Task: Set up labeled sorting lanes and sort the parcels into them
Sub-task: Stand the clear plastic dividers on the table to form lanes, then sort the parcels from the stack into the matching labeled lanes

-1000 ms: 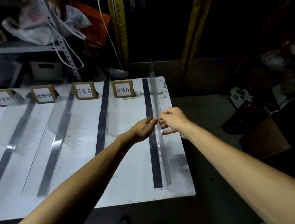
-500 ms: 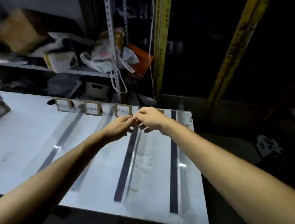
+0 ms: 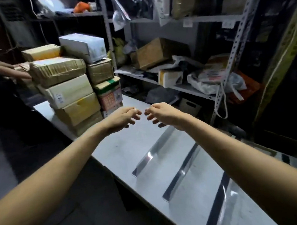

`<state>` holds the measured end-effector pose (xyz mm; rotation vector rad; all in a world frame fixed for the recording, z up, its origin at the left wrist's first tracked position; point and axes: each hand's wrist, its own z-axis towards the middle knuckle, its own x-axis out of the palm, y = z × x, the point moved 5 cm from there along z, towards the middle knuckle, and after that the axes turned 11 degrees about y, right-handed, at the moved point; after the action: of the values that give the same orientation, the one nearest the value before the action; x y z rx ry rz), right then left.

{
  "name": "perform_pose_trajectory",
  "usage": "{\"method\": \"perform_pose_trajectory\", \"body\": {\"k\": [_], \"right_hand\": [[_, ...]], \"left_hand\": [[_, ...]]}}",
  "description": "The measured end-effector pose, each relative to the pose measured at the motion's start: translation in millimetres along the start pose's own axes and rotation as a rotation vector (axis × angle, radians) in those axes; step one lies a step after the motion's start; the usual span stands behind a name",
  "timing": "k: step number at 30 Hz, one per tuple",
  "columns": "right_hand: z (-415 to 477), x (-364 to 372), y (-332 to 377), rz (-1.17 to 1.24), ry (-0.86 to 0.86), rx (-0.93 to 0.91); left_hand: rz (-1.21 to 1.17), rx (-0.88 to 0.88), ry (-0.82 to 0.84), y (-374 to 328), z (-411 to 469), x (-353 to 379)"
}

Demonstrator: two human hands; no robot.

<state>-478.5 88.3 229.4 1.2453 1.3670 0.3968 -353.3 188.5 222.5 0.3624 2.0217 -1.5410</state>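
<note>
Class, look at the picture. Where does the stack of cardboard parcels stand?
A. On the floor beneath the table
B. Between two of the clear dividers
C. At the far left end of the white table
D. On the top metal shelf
C: the stack of parcels stands on the white table at its far left end, well apart from the clear dividers that lie nearer the right.
</note>
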Motion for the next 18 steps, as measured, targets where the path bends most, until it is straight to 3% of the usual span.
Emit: {"method": "perform_pose_trajectory", "body": {"k": [6,18], "right_hand": [[77,44,66,-0.01,0.105,-0.035],[214,102,136,-0.05,0.212,-0.116]], "left_hand": [[-0.059,-0.141,-0.074,76,-25,-96],[-0.118,-0.187,-0.195,165,-13,-215]]}}
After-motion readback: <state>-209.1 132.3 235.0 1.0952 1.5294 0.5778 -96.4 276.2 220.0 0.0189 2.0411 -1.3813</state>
